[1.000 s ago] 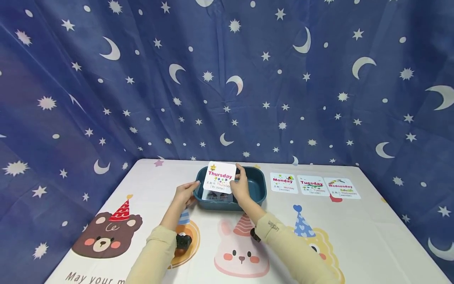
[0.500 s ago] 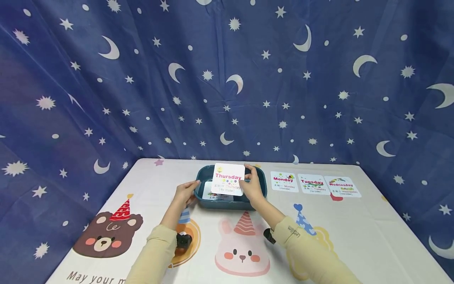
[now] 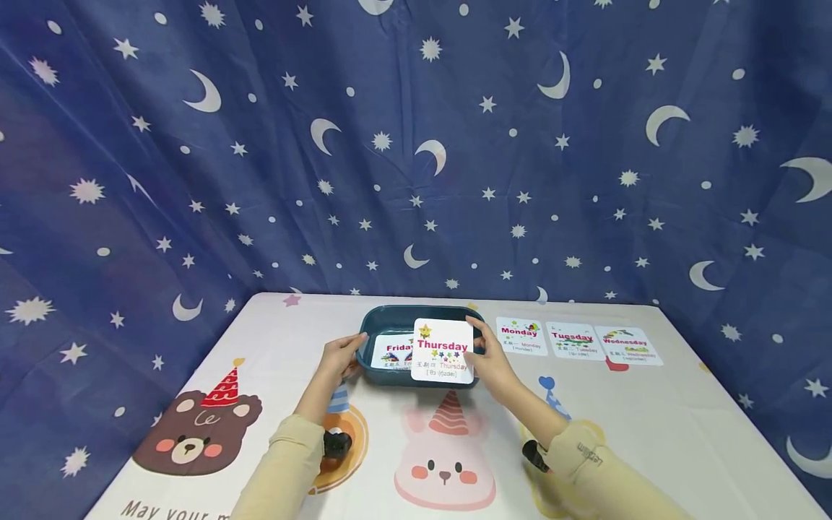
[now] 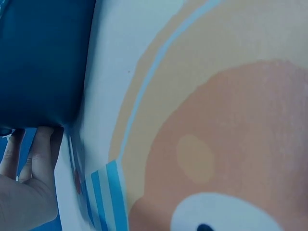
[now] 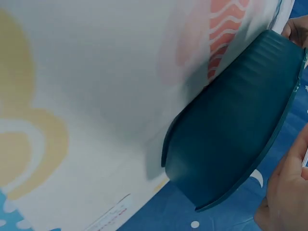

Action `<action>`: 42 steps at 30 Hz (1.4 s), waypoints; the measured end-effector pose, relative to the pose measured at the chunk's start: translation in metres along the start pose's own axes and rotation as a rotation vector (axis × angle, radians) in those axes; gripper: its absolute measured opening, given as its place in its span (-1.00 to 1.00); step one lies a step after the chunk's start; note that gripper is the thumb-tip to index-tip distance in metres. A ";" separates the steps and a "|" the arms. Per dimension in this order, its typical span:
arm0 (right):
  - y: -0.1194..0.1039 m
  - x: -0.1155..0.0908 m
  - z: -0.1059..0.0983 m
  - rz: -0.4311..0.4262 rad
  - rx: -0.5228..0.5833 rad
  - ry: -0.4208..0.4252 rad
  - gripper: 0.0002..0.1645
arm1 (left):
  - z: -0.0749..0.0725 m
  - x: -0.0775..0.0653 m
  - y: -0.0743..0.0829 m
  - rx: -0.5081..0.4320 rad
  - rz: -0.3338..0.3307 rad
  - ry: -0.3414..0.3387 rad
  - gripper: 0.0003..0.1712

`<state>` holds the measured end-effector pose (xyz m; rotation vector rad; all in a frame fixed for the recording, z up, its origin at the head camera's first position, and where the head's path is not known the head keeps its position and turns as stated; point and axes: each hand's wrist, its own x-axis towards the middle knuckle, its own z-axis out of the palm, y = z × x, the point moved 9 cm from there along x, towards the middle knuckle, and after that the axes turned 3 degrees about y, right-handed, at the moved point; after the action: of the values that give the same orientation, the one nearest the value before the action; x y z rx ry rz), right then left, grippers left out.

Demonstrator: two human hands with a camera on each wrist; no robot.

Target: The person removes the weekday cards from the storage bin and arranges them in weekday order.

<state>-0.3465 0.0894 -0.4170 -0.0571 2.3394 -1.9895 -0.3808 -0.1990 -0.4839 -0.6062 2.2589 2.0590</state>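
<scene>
My right hand (image 3: 492, 363) pinches the right edge of a white Thursday flash card (image 3: 444, 352), its front facing the head camera. The card overlaps the front right part of a dark teal plastic bin (image 3: 425, 311). My left hand (image 3: 338, 357) holds the bin by its left end, thumb side at the rim. In the left wrist view, fingers (image 4: 44, 149) lie against the bin's outer wall (image 4: 45, 62). A Friday card (image 3: 390, 349) lies inside the bin, partly hidden behind the Thursday card. At the right wrist view's edge, my right hand (image 5: 288, 190) is cut off beside the bin (image 5: 236, 120).
Right of the bin, a Monday card (image 3: 521, 337), a Tuesday card (image 3: 575, 341) and a Wednesday card (image 3: 629, 346) lie in a row. A printed cloth (image 3: 708, 448) covers the table. Behind it hangs a blue curtain (image 3: 390, 180) with stars and moons.
My right hand has drawn the Thursday card rightward and closer, from over the bin's left half to its front right. More of the Friday card shows. My left hand stays on the bin.
</scene>
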 end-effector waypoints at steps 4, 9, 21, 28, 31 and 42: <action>0.001 -0.007 -0.009 -0.003 -0.018 0.008 -0.15 | 0.002 0.001 0.001 -0.014 -0.002 -0.018 -0.42; 0.009 -0.018 -0.017 0.026 -0.027 -0.010 -0.16 | -0.002 0.002 0.001 -0.008 -0.014 -0.018 -0.43; 0.019 -0.055 -0.052 0.005 -0.182 -0.090 -0.21 | -0.004 0.000 0.000 -0.006 -0.013 -0.031 -0.42; 0.028 -0.068 -0.077 0.009 -0.270 -0.074 -0.24 | -0.003 0.002 0.002 -0.003 -0.009 -0.015 -0.43; 0.034 -0.069 -0.085 0.032 -0.279 -0.075 -0.24 | -0.002 0.003 0.002 -0.003 -0.013 -0.012 -0.42; 0.059 -0.060 -0.115 0.099 -0.291 -0.037 -0.24 | -0.001 0.001 0.000 -0.013 -0.003 -0.017 -0.43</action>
<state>-0.2941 0.2168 -0.4553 0.0075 2.5339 -1.5792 -0.3819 -0.2002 -0.4837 -0.5906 2.2356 2.0711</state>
